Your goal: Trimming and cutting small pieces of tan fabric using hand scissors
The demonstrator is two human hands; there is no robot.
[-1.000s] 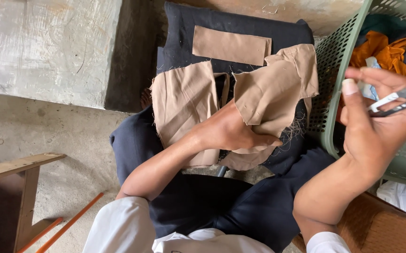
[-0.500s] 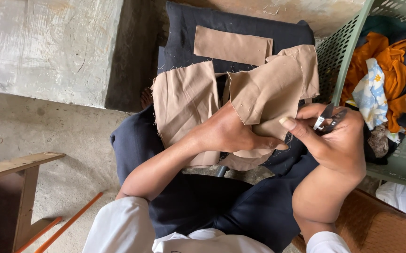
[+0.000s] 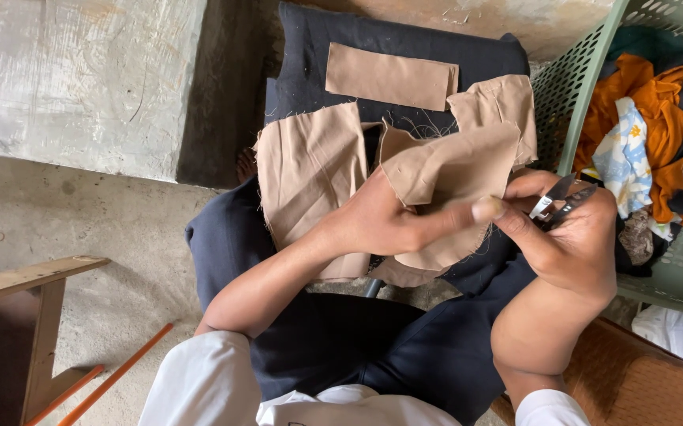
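I log the right hand (image 3: 570, 237) closed around small snips (image 3: 560, 202), the blades poking out above the thumb and forefinger, tips close together. The forefinger reaches left, and its tip touches or lies just over the left hand's fingertips; I cannot tell which.

The left hand (image 3: 389, 225) sits just left of the right one, fingers pinched shut on a folded tan cloth (image 3: 456, 170). That cloth rises over and beyond the left knuckles, and its frayed lower edge hangs under the hand. Both forearms come up from white sleeves (image 3: 199, 379) at the near edge.

Under the hands I note dark trousers (image 3: 333, 339) across the lap. Left of the left hand, a second tan piece (image 3: 310, 173) lies flat on the knee, touching the held cloth. Beyond both hands a dark cloth (image 3: 404, 43) is spread out, and a tan strip (image 3: 390, 76) lies on it, apart from the other pieces.

Right of the right hand, close by, stands a green basket (image 3: 673, 276) with perforated walls, holding orange, patterned and dark fabrics (image 3: 641, 134).

Far left of the left hand I record a wooden stool (image 3: 18, 315) and orange rods (image 3: 112, 379) on the concrete floor (image 3: 104, 221), with a concrete block (image 3: 81, 79) beyond.
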